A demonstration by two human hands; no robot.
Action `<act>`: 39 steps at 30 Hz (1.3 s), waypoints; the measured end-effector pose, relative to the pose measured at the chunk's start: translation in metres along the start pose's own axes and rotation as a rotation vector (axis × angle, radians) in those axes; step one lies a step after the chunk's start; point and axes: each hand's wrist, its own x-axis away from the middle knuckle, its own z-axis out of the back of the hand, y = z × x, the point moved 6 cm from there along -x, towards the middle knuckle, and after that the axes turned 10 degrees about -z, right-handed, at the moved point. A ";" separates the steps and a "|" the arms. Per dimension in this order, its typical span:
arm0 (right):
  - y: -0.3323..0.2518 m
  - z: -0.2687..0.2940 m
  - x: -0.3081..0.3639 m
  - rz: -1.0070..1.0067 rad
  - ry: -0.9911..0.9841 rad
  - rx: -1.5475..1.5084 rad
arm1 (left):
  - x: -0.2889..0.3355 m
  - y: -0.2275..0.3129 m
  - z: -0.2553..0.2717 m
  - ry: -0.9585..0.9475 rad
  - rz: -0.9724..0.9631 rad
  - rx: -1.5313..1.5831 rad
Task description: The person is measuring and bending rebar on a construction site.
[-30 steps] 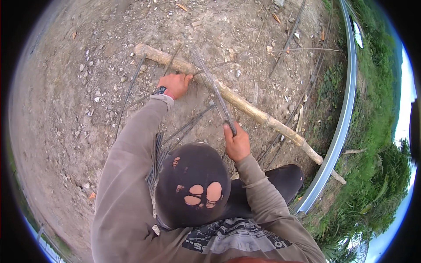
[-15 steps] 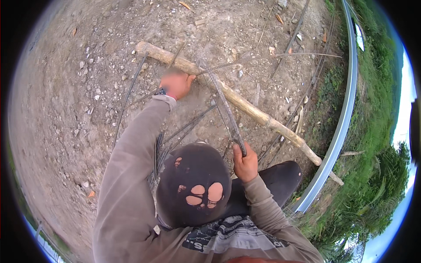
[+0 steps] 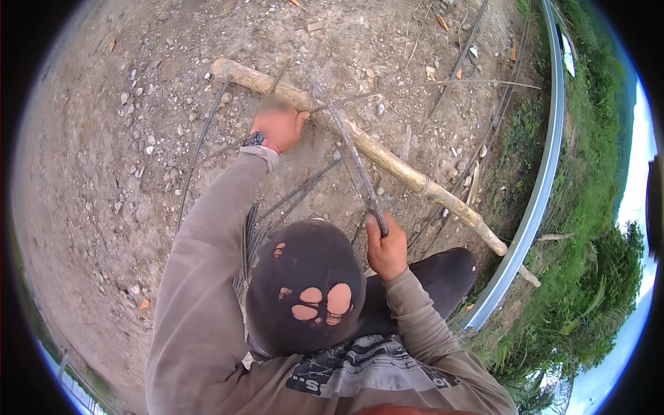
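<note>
Left hand (image 3: 280,129): eleven o'clock, where we clamp it on the thin rod (image 3: 443,82).
Right hand (image 3: 387,247): four o'clock, clamped on the dark tool (image 3: 357,160).
Thin rod: reaches toward two.
Dark tool: slants across the wooden pole (image 3: 394,168) toward twelve.

Bare brown ground (image 3: 90,200) is spreading wide on the left, with small stones (image 3: 124,98) dotting it. A metal rail (image 3: 555,131) is curving down the right, and beyond it green bushes (image 3: 588,290) are crowding under bright daytime sky (image 3: 642,180).
</note>
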 end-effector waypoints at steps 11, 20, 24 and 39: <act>-0.003 -0.002 0.006 0.047 0.014 -0.038 | 0.004 -0.012 -0.002 0.005 0.037 -0.011; -0.002 -0.031 -0.038 0.025 0.044 0.026 | -0.005 -0.008 -0.019 0.089 -0.014 -0.001; 0.003 0.013 0.031 -0.003 0.011 -0.034 | -0.001 -0.005 -0.001 0.080 -0.002 -0.023; -0.028 -0.029 -0.071 0.044 0.083 0.084 | -0.012 0.009 -0.002 0.057 -0.013 0.041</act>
